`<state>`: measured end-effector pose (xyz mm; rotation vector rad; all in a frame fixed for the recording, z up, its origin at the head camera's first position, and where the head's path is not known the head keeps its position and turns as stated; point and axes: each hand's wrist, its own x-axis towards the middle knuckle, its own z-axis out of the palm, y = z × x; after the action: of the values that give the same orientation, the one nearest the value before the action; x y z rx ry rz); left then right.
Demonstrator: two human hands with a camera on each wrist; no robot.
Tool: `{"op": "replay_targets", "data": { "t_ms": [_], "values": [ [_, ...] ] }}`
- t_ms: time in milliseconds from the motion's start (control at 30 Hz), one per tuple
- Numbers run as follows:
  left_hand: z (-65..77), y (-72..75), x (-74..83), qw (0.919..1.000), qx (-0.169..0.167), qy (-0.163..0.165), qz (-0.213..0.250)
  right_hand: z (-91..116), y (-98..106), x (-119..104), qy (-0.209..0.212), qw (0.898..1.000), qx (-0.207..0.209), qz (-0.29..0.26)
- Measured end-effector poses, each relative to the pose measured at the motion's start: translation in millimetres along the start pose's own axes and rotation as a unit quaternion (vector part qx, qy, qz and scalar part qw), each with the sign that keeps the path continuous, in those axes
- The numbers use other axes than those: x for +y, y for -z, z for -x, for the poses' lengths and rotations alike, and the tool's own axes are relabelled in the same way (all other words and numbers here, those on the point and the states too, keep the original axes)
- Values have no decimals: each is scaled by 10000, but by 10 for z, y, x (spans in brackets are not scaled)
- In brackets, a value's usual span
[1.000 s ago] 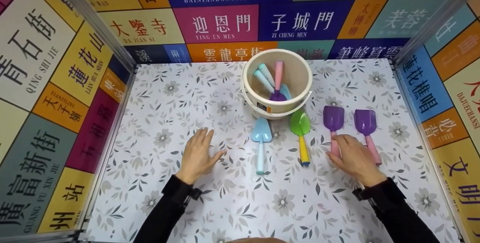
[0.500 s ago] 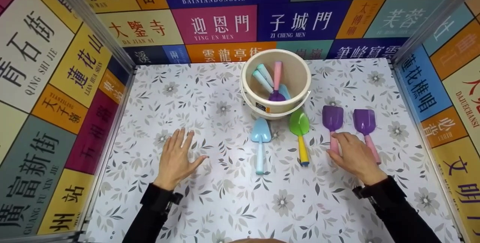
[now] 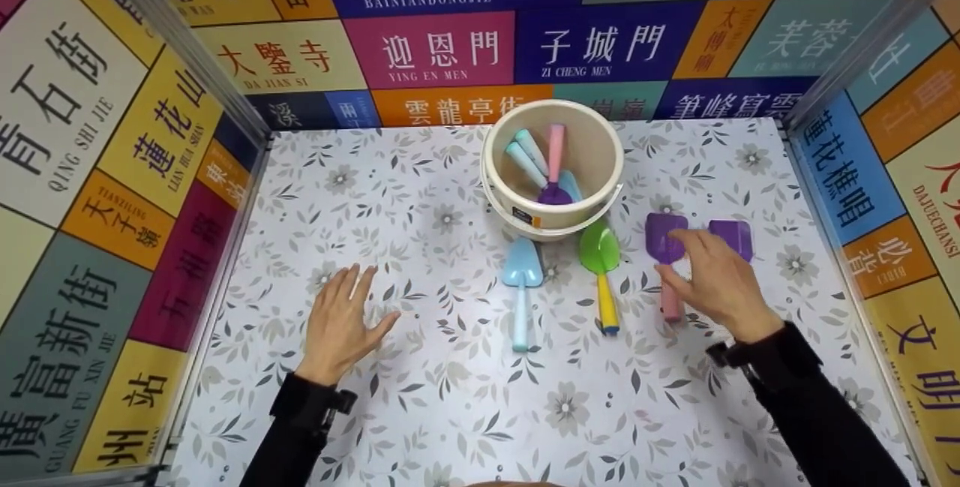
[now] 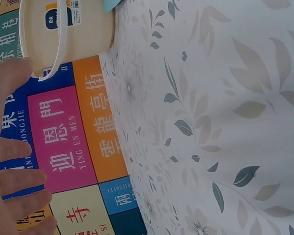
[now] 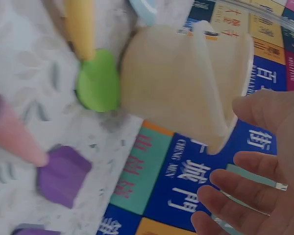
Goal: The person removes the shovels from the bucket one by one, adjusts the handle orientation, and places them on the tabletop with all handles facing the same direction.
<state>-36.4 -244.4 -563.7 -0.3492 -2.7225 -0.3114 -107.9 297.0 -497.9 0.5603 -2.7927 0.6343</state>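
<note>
Right hand [image 3: 716, 277]: fingers lightly bent and parted from the thumb, clasping nothing; in the right wrist view it appears apart from the tools.
Left hand [image 3: 341, 326]: fingers spread, thumb held out to the side, likewise clasping nothing, well apart from the tools.
Inner purple shovel [image 3: 661, 230]: on the surface [image 3: 442, 434], at the right hand's thumb side; the index fingertip overlaps its blade in the head view, and its pink handle points back toward the person.
Outer purple shovel [image 3: 739, 235]: on the right hand's outer side, its blade showing past the fingers, the rest hidden by the hand in the head view.
Green trowel [image 3: 599, 251]: between the hands, nearer the right, yellow handle toward the person.
Blue trowel [image 3: 523, 266]: also between the hands, left of the green one, roughly parallel to it.
Bucket [image 3: 596, 160]: upright, beyond both hands and between them, its white carrying handle hanging at the front; the blade tips of both trowels lie just beside it.
Bucket contents: a pink handle [image 3: 556, 153] and two pale blue handles [image 3: 532, 164] lean inside.
Sleeves [image 3: 825, 427]: black, behind each hand.
Wall panels [image 3: 442, 48]: multicoloured, lettered, farthest from the hands.
</note>
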Motion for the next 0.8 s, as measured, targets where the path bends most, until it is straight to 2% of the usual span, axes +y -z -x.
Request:
{"op": "replay_targets", "data": {
  "t_ms": [167, 233, 300, 400, 533, 667, 800],
  "values": [
    [24, -2, -20, 10000, -42, 58, 22, -494, 158, -182, -42, 9955, 386, -860],
    [33, -7, -26, 10000, -30, 75, 23, -729, 218, -278, -271, 9912, 286, -1267],
    [42, -10, -31, 10000, -11, 87, 31, -975, 245, -363, -655, 9830, 20, -1714],
    [53, -11, -32, 9999, 6, 98, 32, -1317, 246, -483, -1371, 9598, -448, -2407],
    [70, -8, -34, 9999, -21, 127, 34, -1700, 112, -589, -2155, 9240, -688, -3082],
    [91, -10, -48, 9999, -9, 126, 24, -1987, -117, -633, -2665, 8961, -733, -3474],
    [115, -21, -56, 9999, 98, 53, 0, -2175, -330, -637, -3171, 8685, -933, -3694]
  ]
}}
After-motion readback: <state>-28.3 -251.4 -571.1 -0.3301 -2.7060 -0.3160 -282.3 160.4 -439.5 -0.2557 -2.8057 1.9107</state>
